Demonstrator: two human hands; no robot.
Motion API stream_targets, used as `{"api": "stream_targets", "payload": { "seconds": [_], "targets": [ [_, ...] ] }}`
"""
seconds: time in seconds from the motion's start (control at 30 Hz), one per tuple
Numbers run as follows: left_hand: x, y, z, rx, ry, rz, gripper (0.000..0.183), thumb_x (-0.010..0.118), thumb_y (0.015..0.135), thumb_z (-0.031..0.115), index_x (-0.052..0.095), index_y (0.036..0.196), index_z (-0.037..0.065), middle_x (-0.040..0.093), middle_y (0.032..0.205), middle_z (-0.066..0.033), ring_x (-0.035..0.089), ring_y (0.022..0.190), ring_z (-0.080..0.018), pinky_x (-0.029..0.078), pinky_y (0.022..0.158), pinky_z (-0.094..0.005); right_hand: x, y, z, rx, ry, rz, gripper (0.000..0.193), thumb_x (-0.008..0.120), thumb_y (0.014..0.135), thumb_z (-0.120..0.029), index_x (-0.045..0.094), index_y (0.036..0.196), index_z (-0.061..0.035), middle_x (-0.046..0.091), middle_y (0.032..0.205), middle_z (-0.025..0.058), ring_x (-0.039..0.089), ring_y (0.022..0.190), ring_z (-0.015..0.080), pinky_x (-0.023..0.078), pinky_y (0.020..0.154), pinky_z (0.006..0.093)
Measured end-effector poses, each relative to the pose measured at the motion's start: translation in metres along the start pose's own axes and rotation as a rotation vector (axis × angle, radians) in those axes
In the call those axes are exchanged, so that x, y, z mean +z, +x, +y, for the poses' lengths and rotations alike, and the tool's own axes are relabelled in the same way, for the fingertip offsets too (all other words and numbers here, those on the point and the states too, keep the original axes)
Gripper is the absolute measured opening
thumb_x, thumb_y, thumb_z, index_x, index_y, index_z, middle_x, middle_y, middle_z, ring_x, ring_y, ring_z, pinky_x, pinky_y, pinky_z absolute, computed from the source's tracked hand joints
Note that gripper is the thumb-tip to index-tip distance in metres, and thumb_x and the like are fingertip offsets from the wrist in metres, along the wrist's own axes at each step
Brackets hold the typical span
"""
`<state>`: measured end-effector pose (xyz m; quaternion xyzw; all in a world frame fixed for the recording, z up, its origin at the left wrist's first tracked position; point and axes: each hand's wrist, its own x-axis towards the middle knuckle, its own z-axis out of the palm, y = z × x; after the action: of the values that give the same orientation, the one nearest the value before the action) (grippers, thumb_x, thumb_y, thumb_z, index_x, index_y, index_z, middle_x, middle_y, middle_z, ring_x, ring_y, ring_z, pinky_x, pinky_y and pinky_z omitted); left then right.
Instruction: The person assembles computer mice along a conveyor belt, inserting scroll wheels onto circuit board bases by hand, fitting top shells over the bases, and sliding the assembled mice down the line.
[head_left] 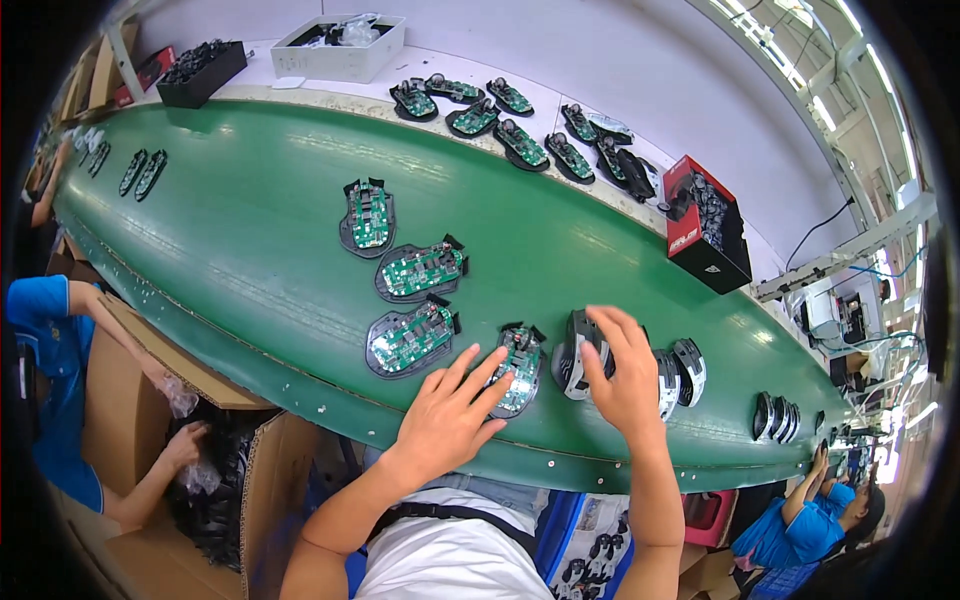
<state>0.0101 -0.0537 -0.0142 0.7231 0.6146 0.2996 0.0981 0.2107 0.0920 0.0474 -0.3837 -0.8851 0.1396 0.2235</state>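
Along this green belt [270, 200], I'd hold the likely stiff, fragile circuit board [522, 365] by its rim, left hand [450, 410] splayed, right hand [626, 375] with fingers parted.

A person's bare left forearm [355, 508] slants forward and to the right, the left hand [445, 415] palm down with fingers fanned. The right forearm [655, 490], also bare, runs nearly straight ahead, the right hand [627, 378] arched and leaning left at its end, slightly blurred, thumb parted from the fingers.
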Motion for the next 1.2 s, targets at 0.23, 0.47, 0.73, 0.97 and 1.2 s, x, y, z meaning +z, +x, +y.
{"api": "stream_targets", "payload": {
  "seconds": [0.23,0.47,0.73,0.97,1.2],
  "targets": [
    [0.013,0.006,0.023,-0.062,0.106,-0.002,0.062,0.076,0.082,0.030,0.056,0.138,0.016,0.044,0.150,-0.0095,0.043,0.132,-0.0369,0.036,0.102,-0.0485,0.019,-0.022,-0.002,-0.049,-0.315,-0.055,0.064,0.075,0.081,-0.021,0.053,0.137,-0.0017,0.049,0.141,0.0222,0.042,0.131,0.0467,0.039,0.109,0.0504],
    [0.014,0.002,0.021,-0.095,-0.123,0.128,0.063,0.070,0.084,0.021,0.049,0.142,0.006,0.045,0.145,-0.0184,0.042,0.133,-0.0392,0.033,0.107,-0.0501,0.032,-0.035,0.012,-0.064,-0.139,0.109,0.044,0.067,0.083,-0.005,0.065,0.127,-0.0065,0.058,0.136,0.0158,0.053,0.123,0.0388,0.042,0.106,0.0469],
    [0.011,-0.001,0.020,-0.146,-0.188,0.211,0.054,0.071,0.081,0.016,0.055,0.131,0.003,0.051,0.138,-0.0179,0.044,0.131,-0.0396,0.036,0.106,-0.0498,0.040,-0.036,-0.042,0.116,0.153,0.281,0.038,0.058,0.087,-0.003,0.065,0.125,0.0019,0.061,0.129,0.0204,0.060,0.118,0.0338,0.044,0.104,0.0401],
    [-0.016,-0.016,0.025,0.129,-0.456,0.399,0.028,0.064,0.075,-0.001,0.072,0.101,0.006,0.069,0.105,-0.0086,0.067,0.099,-0.0304,0.052,0.086,-0.0411,0.076,-0.038,-0.061,0.137,-0.164,0.223,0.041,0.067,0.085,-0.008,0.069,0.125,-0.0106,0.054,0.135,0.0188,0.050,0.119,0.0403,0.042,0.102,0.0479],
    [-0.078,-0.039,0.033,0.776,-0.302,0.110,0.019,0.064,0.092,0.025,0.063,0.091,0.006,0.065,0.095,-0.0044,0.064,0.082,-0.0226,0.051,0.067,-0.0323,0.066,-0.032,-0.043,0.063,-0.119,0.047,0.047,0.062,0.088,-0.006,0.059,0.135,-0.0079,0.047,0.142,0.0226,0.048,0.127,0.0432,0.039,0.108,0.0489]
  ]
}}
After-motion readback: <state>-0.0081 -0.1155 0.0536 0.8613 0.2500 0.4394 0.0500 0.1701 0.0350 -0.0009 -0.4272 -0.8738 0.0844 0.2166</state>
